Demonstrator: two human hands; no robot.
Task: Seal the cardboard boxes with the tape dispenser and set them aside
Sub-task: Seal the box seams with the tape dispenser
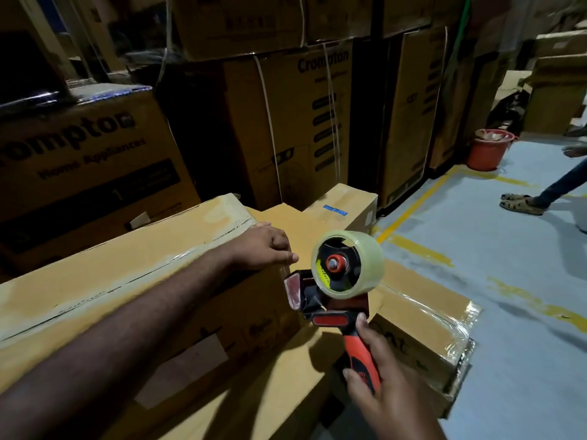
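Tape dispenser point(336, 290) is up in the air, just off the near end of the long cardboard box point(127, 281) – the right hand point(378, 385) is wrapped tight around its red-and-black handle, clear tape roll point(365, 265) on top. The left hand point(266, 247) sits on the box's top corner, fingers bent over the end edge, gripping it. That box lies across a lower box point(422, 331) with shiny tape on its corner. Printed cartons point(301, 122) are stacked behind – and out on the grey floor point(508, 249), a red bucket point(487, 150) and someone's sandalled feet point(521, 204).
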